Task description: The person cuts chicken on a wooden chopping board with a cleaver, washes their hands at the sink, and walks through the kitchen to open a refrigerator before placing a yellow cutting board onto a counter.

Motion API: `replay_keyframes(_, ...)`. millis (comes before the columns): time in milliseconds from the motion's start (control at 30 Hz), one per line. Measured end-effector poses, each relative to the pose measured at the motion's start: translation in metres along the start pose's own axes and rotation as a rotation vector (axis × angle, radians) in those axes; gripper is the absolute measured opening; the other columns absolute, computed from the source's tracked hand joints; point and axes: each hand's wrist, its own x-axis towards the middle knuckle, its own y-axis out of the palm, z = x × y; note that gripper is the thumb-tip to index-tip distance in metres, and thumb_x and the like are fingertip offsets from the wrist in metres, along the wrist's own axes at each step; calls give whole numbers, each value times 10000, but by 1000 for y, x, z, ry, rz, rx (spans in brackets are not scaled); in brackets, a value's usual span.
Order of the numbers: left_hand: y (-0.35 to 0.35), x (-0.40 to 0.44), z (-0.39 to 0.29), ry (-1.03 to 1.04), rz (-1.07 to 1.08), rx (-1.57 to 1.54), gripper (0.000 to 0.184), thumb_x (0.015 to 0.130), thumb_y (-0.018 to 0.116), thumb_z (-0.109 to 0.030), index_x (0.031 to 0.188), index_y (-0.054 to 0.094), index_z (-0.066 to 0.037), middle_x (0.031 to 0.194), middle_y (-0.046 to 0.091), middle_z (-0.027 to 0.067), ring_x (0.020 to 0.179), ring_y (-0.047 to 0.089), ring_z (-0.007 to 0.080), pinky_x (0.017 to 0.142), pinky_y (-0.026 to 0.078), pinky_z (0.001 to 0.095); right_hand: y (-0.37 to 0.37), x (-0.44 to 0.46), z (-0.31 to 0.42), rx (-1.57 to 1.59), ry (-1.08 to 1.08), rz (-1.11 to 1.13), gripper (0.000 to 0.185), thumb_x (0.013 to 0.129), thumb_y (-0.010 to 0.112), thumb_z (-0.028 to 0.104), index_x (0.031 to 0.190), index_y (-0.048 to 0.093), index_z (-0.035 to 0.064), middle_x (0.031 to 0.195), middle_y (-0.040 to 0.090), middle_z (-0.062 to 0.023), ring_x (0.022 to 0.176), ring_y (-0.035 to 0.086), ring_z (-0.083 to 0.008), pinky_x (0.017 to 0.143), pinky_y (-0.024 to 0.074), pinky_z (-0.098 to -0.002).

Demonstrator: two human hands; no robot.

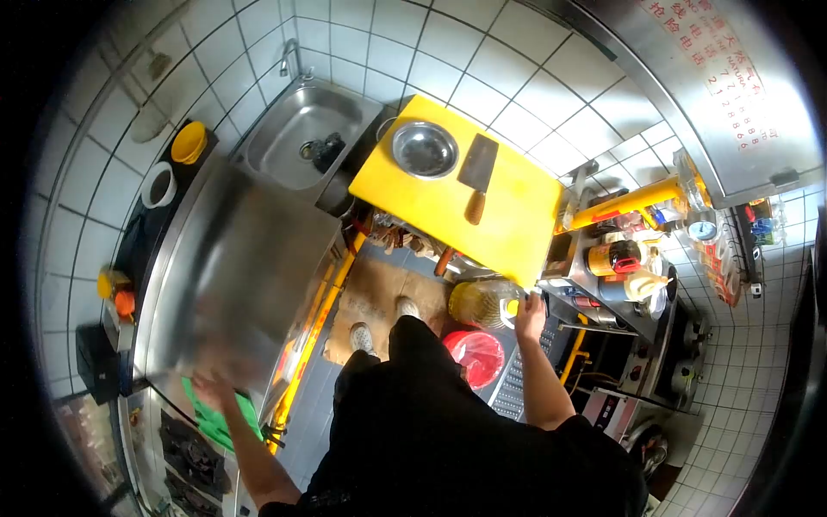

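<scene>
My left hand is low on the left, at the upper edge of a green cloth by the corner of the steel counter. Its fingers are smeared, so their grip on the cloth is unclear. On the other side, my right hand has its fingers curled together beside the yellow cap of a large oil jug. Whatever those fingers hold is hidden. Just above it is the corner of a yellow cutting board, with a cleaver and a metal bowl on top.
A steel sink with something dark inside sits at the back left. Sauce bottles crowd the shelf at right. A red bin stands on the floor by the jug. Stove burners lie at lower left, and a metal hood hangs upper right.
</scene>
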Motion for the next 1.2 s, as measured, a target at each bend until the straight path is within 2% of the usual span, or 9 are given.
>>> replay_keyframes(133,57,-20,-148,469,-149,-310,607,1001,545,-326,1490,373,-11,1447,479,222,1374,427,348,1074,433,469,36,91,56,165,143,93,410,914,669,293,1166,643,-29,984,702,-224,914,688,-354,824,536,-425)
replay_keyframes(367,-131,-45,-533,439,556,-1031,438,920,656,-312,1233,585,-15,1048,680,183,1013,648,363,812,511,467,121,213,136,-6,89,353,697,829,710,538,1206,589,-36,1011,704,-250,974,679,-402,858,542,-459)
replay_keyframes(400,-171,-37,-561,338,898,-1218,529,914,670,-349,1274,553,20,1158,654,235,1135,606,387,932,488,471,119,222,143,-1,110,431,684,822,715,531,1187,591,-35,1013,703,-252,986,675,-404,866,539,-462)
replay_keyframes(467,-113,-47,-633,312,804,-1039,706,894,691,-430,1377,472,35,1339,551,270,1281,514,402,1075,397,479,142,237,134,-84,54,484,641,794,736,494,1130,591,-32,996,702,-245,1005,666,-406,878,531,-471)
replay_keyframes(667,-107,-39,-733,21,746,-1091,439,864,646,-155,1255,548,19,1199,611,259,1123,586,429,987,458,493,156,253,85,319,178,653,230,864,675,218,770,652,10,616,598,-80,461,537,-180,432,425,-337)
replay_keyframes(800,-118,-27,-676,2,766,-1161,426,827,651,-145,1209,565,23,1159,635,255,1088,603,419,945,473,482,117,259,69,733,453,699,219,888,658,190,760,542,56,553,456,-11,410,410,-132,398,344,-316)
replay_keyframes(967,-126,-30,-464,-351,688,-1293,303,784,681,-165,1041,671,-3,895,699,193,836,696,304,735,537,435,65,233,86,513,213,619,123,860,617,88,815,511,45,575,438,-4,409,389,-122,388,338,-306)
replay_keyframes(1100,-75,-59,-232,-739,253,-1228,72,834,644,-84,861,659,-20,689,657,96,611,643,184,562,529,366,35,189,153,689,25,746,134,887,599,55,807,493,70,632,443,9,433,382,-89,407,328,-266)
replay_keyframes(1200,-60,-80,-67,-1084,-295,-1564,189,839,588,-22,1018,586,39,871,647,114,758,677,240,542,568,380,66,154,200,726,-124,893,65,863,611,21,881,554,47,711,484,0,486,417,-74,411,371,-258)
